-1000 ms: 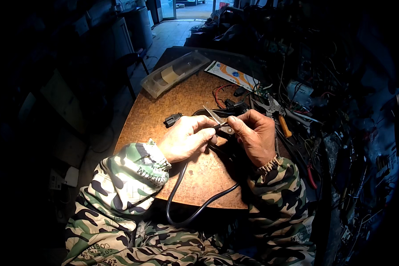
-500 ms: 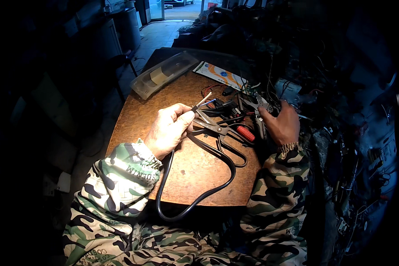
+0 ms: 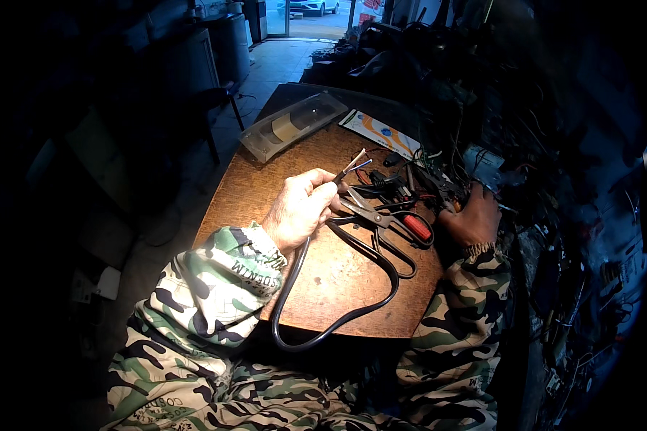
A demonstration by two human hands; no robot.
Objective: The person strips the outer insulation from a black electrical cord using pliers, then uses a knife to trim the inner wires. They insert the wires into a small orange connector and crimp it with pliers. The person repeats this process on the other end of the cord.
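Pinched in the left hand [image 3: 303, 211], the black cable [image 3: 292, 348], looping past the near edge of the desk [image 3: 338, 287], should be light and springy, best held by its sheath [image 3: 340, 177] behind the delicate wires [image 3: 353, 161]; the grip of the right hand [image 3: 473, 219] I cannot tell.

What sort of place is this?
Probably a small electrical repair workshop: a black cable with exposed inner wires in the left hand, scissors on a wooden table, cluttered wires and parts to the right.
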